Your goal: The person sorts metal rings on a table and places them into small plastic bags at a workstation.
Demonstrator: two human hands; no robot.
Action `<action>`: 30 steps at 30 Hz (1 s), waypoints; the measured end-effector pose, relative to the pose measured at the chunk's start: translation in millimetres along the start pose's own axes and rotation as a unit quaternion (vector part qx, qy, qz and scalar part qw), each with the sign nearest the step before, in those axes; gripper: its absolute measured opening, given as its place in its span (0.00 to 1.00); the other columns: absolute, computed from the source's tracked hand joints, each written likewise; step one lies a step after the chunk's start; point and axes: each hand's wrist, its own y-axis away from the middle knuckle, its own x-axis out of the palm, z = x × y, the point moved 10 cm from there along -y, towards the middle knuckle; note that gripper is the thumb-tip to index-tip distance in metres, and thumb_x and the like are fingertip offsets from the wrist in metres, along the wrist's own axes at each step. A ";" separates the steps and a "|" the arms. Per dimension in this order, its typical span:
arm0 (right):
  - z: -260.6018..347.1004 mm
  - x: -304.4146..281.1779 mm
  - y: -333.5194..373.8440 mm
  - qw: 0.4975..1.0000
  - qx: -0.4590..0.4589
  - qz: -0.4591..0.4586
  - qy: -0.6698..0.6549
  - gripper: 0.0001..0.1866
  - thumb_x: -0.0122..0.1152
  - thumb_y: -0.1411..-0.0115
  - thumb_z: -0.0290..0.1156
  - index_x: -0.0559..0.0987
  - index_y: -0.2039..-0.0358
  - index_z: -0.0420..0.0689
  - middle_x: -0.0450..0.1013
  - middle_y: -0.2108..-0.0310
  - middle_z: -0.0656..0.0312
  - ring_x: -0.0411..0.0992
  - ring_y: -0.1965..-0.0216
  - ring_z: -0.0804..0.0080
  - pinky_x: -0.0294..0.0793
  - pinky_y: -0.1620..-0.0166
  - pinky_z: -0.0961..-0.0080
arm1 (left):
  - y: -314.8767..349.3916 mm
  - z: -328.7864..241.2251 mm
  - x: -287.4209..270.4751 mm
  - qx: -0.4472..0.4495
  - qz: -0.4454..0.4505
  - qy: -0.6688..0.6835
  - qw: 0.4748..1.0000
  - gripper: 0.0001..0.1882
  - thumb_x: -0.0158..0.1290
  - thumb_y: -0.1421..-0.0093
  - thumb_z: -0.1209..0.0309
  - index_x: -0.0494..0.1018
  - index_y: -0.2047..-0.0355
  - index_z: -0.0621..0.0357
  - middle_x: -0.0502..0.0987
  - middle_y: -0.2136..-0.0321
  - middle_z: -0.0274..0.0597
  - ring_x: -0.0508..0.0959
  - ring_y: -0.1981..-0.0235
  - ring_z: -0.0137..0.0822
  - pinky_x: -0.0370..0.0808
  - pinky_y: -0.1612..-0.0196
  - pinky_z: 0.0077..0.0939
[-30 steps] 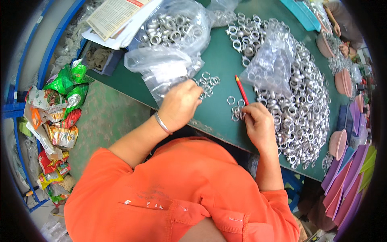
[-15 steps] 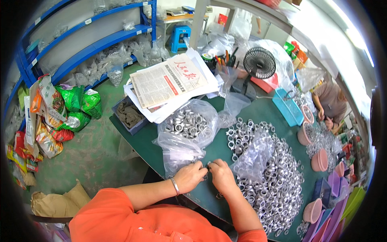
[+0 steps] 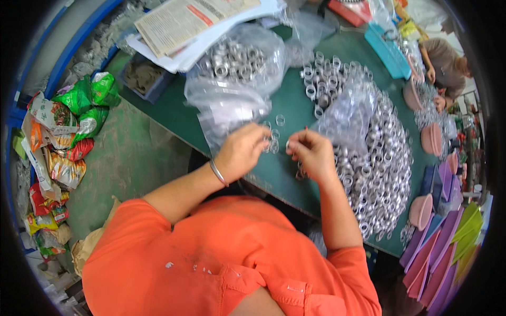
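My left hand [image 3: 241,151], with a metal bangle on the wrist, curls its fingers on small clear rings [image 3: 273,141] lying on the green table [image 3: 287,108]. My right hand [image 3: 312,154] is close beside it, fingertips pinched on a small ring held toward the left hand. The two hands nearly touch above the table's near edge. A wide heap of silver metal rings [image 3: 382,158] lies just right of my right hand, partly under a clear plastic bag [image 3: 348,113].
A clear bag of metal rings [image 3: 237,60] and printed papers [image 3: 190,21] lie at the back left. A teal tray [image 3: 387,42], pink bowls [image 3: 421,210] and purple sheets [image 3: 440,247] line the right side. Another person [image 3: 445,60] works far right. Snack bags [image 3: 68,126] lie on the floor.
My hands, apart on the table a second ago, have come together over the small rings. The view swung up toward the shelves and back down.
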 end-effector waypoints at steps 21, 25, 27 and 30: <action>-4.3 19.4 37.8 0.969 0.015 0.073 -0.235 0.06 0.61 0.44 0.18 0.77 0.64 0.35 0.76 0.72 0.61 0.75 0.73 0.77 0.76 0.69 0.83 | 31.5 20.2 36.0 -0.217 0.047 0.418 0.881 0.04 0.56 0.43 0.84 0.75 0.66 0.68 0.77 0.66 0.43 0.79 0.67 0.28 0.78 0.64 0.20; 16.5 15.4 43.7 0.978 -0.115 -0.002 -0.173 0.08 0.64 0.47 0.16 0.78 0.65 0.36 0.74 0.69 0.63 0.73 0.69 0.80 0.74 0.65 0.85 | 28.5 11.0 30.2 -0.161 0.060 0.320 0.932 0.05 0.57 0.45 0.85 0.76 0.67 0.68 0.75 0.65 0.42 0.78 0.66 0.28 0.78 0.64 0.19; 30.6 12.5 48.0 0.977 -0.193 -0.027 -0.088 0.08 0.63 0.47 0.16 0.78 0.65 0.35 0.73 0.66 0.62 0.73 0.65 0.80 0.74 0.63 0.85 | 29.3 9.5 29.9 -0.159 0.067 0.307 0.936 0.06 0.57 0.45 0.84 0.76 0.66 0.68 0.75 0.65 0.41 0.78 0.65 0.27 0.77 0.64 0.18; 12.0 18.1 45.9 0.983 -0.107 0.004 -0.146 0.07 0.62 0.45 0.16 0.78 0.65 0.35 0.75 0.67 0.61 0.74 0.66 0.78 0.76 0.63 0.84 | 28.1 4.4 26.9 -0.162 0.077 0.275 0.944 0.10 0.58 0.45 0.84 0.75 0.62 0.66 0.75 0.65 0.39 0.78 0.65 0.26 0.77 0.63 0.17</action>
